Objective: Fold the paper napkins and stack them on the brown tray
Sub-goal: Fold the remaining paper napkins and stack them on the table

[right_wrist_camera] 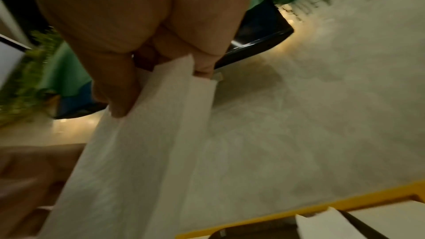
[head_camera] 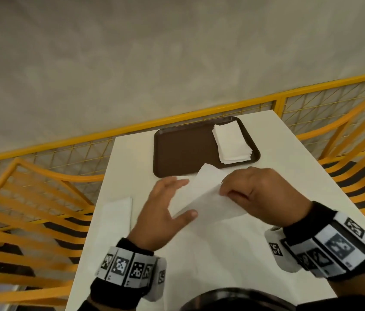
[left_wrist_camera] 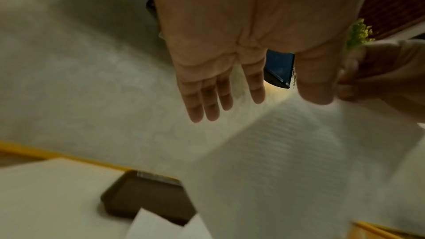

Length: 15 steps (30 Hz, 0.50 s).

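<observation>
The right hand [head_camera: 260, 194] pinches one end of a white, textured paper napkin [head_camera: 206, 196] between thumb and curled fingers, holding it above the white rectangular table [head_camera: 221, 254]. The left hand [head_camera: 163, 212] is spread flat, fingers straight, beside the napkin's other end, gripping nothing. Beyond lies the brown plastic tray [head_camera: 183, 151], a stack of folded white napkins [head_camera: 232, 142] at its right side. Another white napkin [head_camera: 117, 212] lies on the table's left edge.
</observation>
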Tool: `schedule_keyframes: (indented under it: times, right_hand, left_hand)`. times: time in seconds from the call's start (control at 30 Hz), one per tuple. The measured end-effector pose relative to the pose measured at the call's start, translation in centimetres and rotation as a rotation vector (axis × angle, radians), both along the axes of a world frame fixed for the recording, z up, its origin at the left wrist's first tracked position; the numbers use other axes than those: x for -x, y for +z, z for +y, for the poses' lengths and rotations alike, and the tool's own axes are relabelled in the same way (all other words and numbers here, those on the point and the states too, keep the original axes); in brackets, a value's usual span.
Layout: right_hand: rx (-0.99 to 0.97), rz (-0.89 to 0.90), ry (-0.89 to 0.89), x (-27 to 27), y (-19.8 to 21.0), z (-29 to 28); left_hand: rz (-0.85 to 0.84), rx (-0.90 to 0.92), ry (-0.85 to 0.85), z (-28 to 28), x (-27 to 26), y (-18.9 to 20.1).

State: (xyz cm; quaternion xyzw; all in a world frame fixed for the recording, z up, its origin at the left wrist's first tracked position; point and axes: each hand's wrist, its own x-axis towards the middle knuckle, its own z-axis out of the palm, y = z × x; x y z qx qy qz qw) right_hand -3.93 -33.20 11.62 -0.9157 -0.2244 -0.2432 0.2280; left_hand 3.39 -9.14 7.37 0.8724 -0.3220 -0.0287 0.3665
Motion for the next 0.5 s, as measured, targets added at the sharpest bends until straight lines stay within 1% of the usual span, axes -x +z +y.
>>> schedule_keyframes:
  times: [0.07, 0.13, 0.2, 0.23, 0.3, 0.37, 0.43, 0.5]
  right_hand:
    - [0.126, -0.098, 0.057, 0.1, 0.0, 1.5]
    - [0.193, -0.141, 0.097, 0.3, -0.2, 2.6]
    - [0.184, -0.092, 0.109, 0.4, -0.8, 3.2]
    - [0.167, -0.051, 0.102, 0.5, -1.3, 3.3]
    - [0.137, 0.05, 0.083, 0.6, -2.1, 3.2]
    - [0.104, 0.145, 0.062, 1.0, -2.6, 3.0]
    - [0.078, 0.215, 0.026, 1.4, -3.0, 2.7]
    - [0.075, 0.261, -0.009, 1.9, -3.4, 2.5]
  left_hand:
    - [-0.016, -0.021, -0.002, -0.3, 0.8, -1.1]
    - [0.056, -0.004, 0.034, 0.0, 1.3, -1.7]
    - [0.154, 0.005, 0.083, 1.2, 1.4, -2.3]
    - [0.171, 0.002, 0.126, 2.0, 1.2, -2.6]
    - [0.181, 0.018, 0.265, 4.2, 0.3, -3.2]
    - [0.218, 0.005, 0.492, 6.8, -1.3, -4.3]
    - [0.328, -0.094, 0.712, 9.9, -3.3, -5.8]
    - [0.471, -0.166, 0.835, 12.7, -5.2, -6.9]
